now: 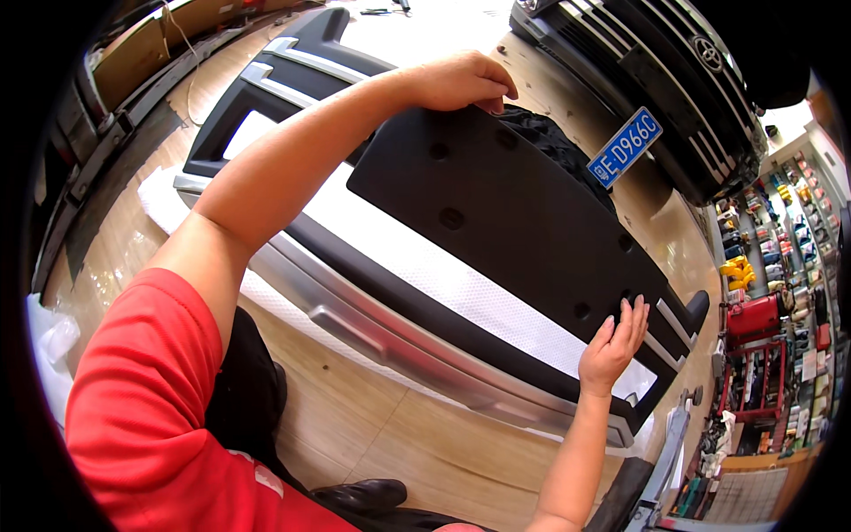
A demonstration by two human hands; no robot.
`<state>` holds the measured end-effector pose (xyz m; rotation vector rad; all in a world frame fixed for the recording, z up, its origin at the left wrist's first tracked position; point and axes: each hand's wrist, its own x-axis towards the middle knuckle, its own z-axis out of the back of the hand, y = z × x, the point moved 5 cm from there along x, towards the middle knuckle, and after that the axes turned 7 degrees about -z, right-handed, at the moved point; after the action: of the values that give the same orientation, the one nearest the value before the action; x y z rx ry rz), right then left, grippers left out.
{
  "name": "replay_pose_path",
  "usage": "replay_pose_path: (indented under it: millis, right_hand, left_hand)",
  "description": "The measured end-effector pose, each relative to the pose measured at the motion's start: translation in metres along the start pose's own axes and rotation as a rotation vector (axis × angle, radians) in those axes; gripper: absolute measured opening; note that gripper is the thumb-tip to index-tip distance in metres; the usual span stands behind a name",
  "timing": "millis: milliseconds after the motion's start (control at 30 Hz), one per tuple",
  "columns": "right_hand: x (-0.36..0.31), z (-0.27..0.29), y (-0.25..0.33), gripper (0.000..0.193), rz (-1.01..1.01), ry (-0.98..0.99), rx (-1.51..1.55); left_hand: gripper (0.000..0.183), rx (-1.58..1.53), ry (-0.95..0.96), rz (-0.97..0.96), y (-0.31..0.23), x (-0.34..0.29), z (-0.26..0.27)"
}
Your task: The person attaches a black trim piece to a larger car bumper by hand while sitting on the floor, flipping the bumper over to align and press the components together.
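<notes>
A broad black panel with several round recesses lies at a slant over a black and silver car bumper. My left hand reaches across to the panel's far edge, its fingers bent down and closed at that edge; part of the grip is hidden. Beside the panel's near right end, my right hand has its fingers stretched out, with the fingertips against or just over the black surface. Crumpled black material shows behind the panel's far edge.
White padded sheeting lies under the bumper on the wood-look floor. A dark car front with a blue plate stands at the far right. Stocked shelves and a red case line the right; a metal frame stands left.
</notes>
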<state>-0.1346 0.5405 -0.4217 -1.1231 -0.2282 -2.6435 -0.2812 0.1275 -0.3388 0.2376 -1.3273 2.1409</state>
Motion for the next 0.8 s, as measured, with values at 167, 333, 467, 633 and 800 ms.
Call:
replay_pose_path:
  millis: [167,333,467,633,800]
  right_hand:
    - [0.0004,-0.0002,0.0009,0.036,-0.001,0.003,0.006]
    - [-0.0009,0.0001,-0.0006,0.038,0.004,-0.027,0.059]
    - [-0.0004,0.0022,0.0001,0.039,-0.049,-0.079,0.138]
    - [0.0003,-0.0001,0.0014,0.039,0.025,0.026,-0.057]
    - [0.0,0.0003,0.0006,0.039,0.009,0.014,-0.018]
  left_hand:
    - [0.028,0.025,-0.008,-0.006,0.0001,-0.0013,0.0005]
    - [0.028,0.051,-0.008,-0.013,0.0005,-0.0004,0.0002]
    - [0.029,0.076,-0.01,-0.024,-0.0025,-0.0011,0.0]
    - [0.029,0.066,-0.017,-0.021,0.0007,-0.0007,0.0003]
    - [0.03,0.083,-0.014,-0.017,-0.0019,-0.0012,0.0004]
